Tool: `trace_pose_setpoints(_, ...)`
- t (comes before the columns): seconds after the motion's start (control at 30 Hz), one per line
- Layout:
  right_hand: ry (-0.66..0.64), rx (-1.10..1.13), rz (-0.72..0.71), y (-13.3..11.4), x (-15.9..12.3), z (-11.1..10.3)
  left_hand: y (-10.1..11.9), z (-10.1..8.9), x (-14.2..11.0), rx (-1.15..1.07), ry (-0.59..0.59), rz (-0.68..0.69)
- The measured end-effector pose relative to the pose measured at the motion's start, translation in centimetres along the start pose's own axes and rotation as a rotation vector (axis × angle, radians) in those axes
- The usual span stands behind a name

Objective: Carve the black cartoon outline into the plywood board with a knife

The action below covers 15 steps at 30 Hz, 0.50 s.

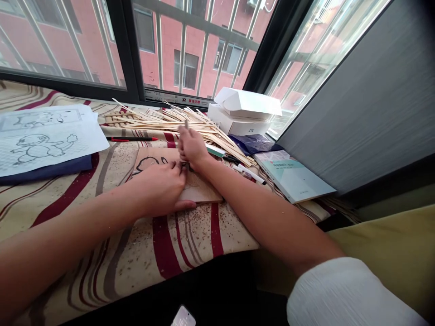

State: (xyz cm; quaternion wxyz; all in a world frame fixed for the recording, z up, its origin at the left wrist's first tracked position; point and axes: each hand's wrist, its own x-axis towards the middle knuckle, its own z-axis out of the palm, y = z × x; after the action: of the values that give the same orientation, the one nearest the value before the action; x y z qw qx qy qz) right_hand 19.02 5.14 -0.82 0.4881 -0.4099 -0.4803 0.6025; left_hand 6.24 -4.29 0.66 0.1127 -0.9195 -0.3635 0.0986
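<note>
Your unclenched left hand [156,188] presses on the drawn wooden board [202,190], which lies near the middle of the striped cloth [163,253]; your right hand [193,147] pinches a thin stick [186,124] above it.

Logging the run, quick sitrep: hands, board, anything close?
Left hand resting on wood board with drawn outline. Right hand pinching thin pale item above it. Wooden sticks piled just behind.

A home room: barred window [200,50], striped bedspread [166,253].
</note>
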Motion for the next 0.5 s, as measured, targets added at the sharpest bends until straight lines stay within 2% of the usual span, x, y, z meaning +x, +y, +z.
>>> trace_pose_setpoints(0.07, 0.030, 0.031, -0.013, -0.7, -0.9, 0.0, -0.2, 0.1, 0.1, -0.020, 0.022, -0.005)
trace_pose_setpoints(0.2, -0.016, 0.017, -0.094, -1.7, -1.3, 0.0, -0.1, 0.2, 0.0, -0.022, 0.008, -0.033)
trace_pose_setpoints(0.37, -0.021, -0.012, -0.240, -1.1, -0.1, -0.4, 0.2, -0.2, -0.1, 0.035, -0.025, -0.027)
trace_pose_setpoints(0.5, -0.006, -0.047, -0.299, -0.6, 0.2, -0.7, 0.1, -0.5, -0.1, 0.025, -0.055, -0.036)
